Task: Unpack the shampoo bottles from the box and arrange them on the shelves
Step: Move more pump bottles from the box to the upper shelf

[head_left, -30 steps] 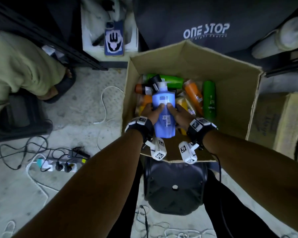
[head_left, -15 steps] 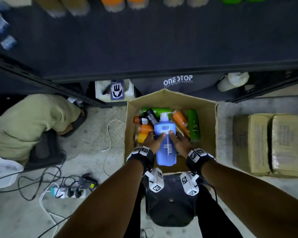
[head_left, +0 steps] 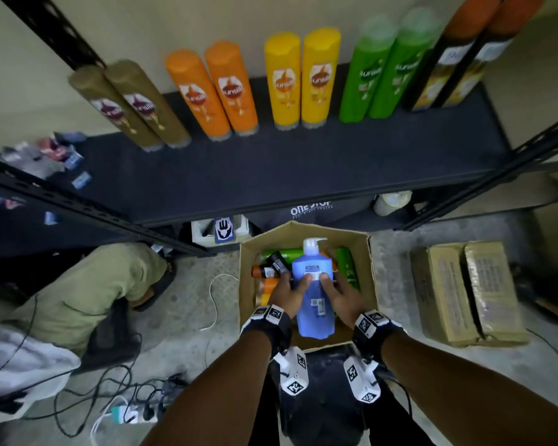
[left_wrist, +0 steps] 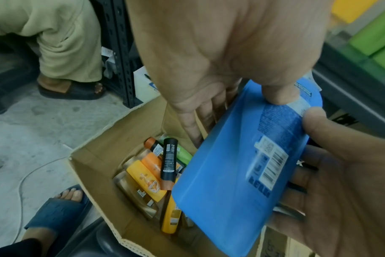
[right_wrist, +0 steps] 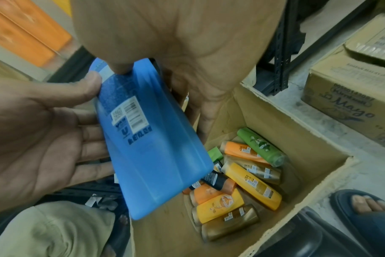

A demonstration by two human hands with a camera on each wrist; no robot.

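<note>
So, blue pump bottle (head_left: 314, 294) was up out of the cardboard box (head_left: 372, 268), held above its opening, pump head pointing toward the shelf (head_left: 271, 175), base toward the person. Left hand (head_left: 285, 292) and right hand (head_left: 340, 296) each clamped a side, fingers curled behind the body and both thumbs pressed on the back label near the shoulder; wrist views confirmed thumbs (left_wrist: 277, 95) on the label and palms against the flanks. Risk, as I judged it: grip was a squeeze on smooth plastic, so a big full bottle could slide down through the hands and drop onto the loose bottles (right_wrist: 248, 180) lying in the box, or the white pump (head_left: 313, 244) could catch on the shelf's front lip during the lift. Tilted carry might also make it swing. Outward: shelf already carried upright pairs in a back row, brown (head_left: 132, 107), orange (head_left: 213, 91), yellow (head_left: 302, 78), green (head_left: 380, 69) and dark orange-capped bottles (head_left: 458, 56), so nudging one could topple its neighbour; front strip of the shelf looked free. Nearby: two sealed cartons (head_left: 464, 291) to the right, a black stool (head_left: 322, 397) between the legs, a second person's green trouser leg (head_left: 87, 284) and cables with a power strip (head_left: 123, 413) on the floor to the left, a trip hazard if stepping that way.
</note>
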